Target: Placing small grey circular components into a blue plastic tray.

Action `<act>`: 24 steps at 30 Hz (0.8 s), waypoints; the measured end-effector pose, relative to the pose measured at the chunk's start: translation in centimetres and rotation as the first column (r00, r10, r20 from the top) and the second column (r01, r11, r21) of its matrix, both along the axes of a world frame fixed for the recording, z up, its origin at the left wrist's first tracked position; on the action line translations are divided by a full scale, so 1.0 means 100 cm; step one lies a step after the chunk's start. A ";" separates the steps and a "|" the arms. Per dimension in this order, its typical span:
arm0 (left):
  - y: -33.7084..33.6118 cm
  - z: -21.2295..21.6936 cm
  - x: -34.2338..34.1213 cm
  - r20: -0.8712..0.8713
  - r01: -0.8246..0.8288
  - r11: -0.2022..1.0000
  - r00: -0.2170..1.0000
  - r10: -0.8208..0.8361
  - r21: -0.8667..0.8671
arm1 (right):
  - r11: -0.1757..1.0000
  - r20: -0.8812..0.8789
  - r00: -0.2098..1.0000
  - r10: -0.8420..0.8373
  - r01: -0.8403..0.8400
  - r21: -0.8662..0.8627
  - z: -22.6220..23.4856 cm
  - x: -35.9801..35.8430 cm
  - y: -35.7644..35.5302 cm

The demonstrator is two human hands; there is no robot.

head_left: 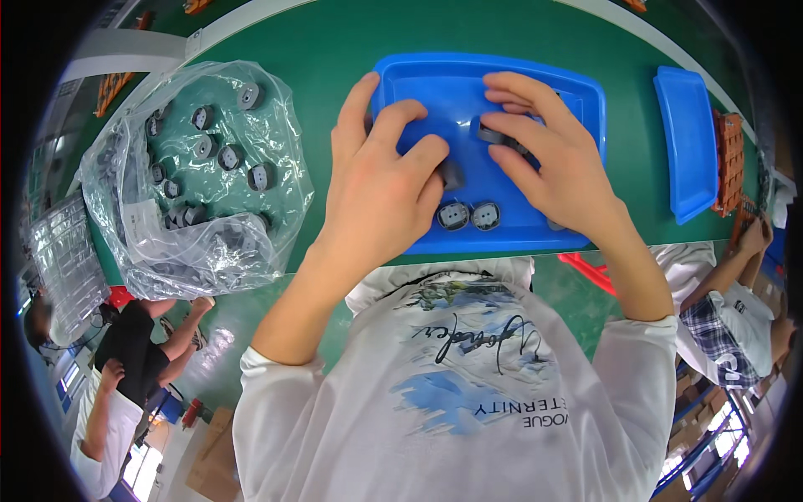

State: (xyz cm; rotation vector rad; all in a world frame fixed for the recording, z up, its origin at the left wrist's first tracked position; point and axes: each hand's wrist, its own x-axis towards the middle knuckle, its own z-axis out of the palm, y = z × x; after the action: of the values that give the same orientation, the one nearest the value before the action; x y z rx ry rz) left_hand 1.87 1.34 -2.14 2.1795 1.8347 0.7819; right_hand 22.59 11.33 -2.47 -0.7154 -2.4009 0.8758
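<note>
My right hand (559, 159) is over the blue tray (523, 238) and pinches a grey round plastic part (492, 134) between thumb and fingers. On the tray's left side is my left hand (376, 171), its outer fingers spread and curved. Its thumb and a fingertip close on another grey round part (452, 174), which is partly hidden and blurred. Two more grey round parts, one of them a part with a slotted face (453, 216), lie side by side near the tray's front edge. Further grey pieces are partly covered by my right hand.
A clear plastic bag (288, 167) holding several grey round parts lies open on the green table (335, 42) at left. At right are a second blue tray (690, 146) and an orange-brown slotted block (729, 159). Other people stand at both sides.
</note>
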 end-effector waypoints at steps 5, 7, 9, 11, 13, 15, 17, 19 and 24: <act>0.014 -0.002 -0.009 0.066 -0.057 0.983 0.997 0.046 0.177 | 0.987 0.132 0.991 -0.004 -0.017 0.160 0.002 -0.009 0.005; 0.019 0.008 -0.008 0.082 -0.152 0.964 0.987 0.137 0.220 | 0.950 0.131 0.988 -0.081 0.037 0.311 -0.001 -0.019 0.008; 0.018 0.010 -0.007 0.048 -0.101 0.976 0.994 0.094 0.191 | 0.942 0.163 0.984 -0.067 0.008 0.336 0.002 -0.021 0.001; 0.013 0.003 -0.006 -0.088 0.001 0.994 0.996 0.009 0.106 | 0.933 0.192 0.980 -0.047 -0.025 0.359 0.002 -0.021 -0.004; 0.017 0.003 -0.012 -0.102 0.036 0.994 0.994 -0.025 0.105 | 0.939 0.233 0.972 0.023 -0.101 0.330 0.001 -0.012 -0.005; 0.019 0.014 -0.017 0.034 0.012 0.995 0.999 -0.015 0.095 | 0.943 0.213 0.977 0.016 -0.085 0.322 0.003 -0.010 -0.002; 0.011 0.019 -0.021 0.008 0.005 0.999 1.000 -0.006 0.036 | 0.947 0.196 0.981 0.005 -0.067 0.314 0.000 -0.009 0.003; 0.008 0.020 -0.021 -0.025 -0.013 1.000 1.000 0.013 -0.021 | 0.958 0.158 0.987 -0.022 -0.024 0.284 -0.004 -0.014 0.006; 0.006 0.010 -0.020 -0.137 0.075 0.997 0.988 -0.071 0.023 | 0.963 0.088 0.990 0.112 -0.130 0.238 -0.007 -0.008 0.009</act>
State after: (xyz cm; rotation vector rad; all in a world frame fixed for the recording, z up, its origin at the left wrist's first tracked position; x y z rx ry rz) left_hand -0.18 1.91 -1.16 2.3568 1.8033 0.6627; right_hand 21.74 12.18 -3.18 -0.5195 -2.5821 0.5939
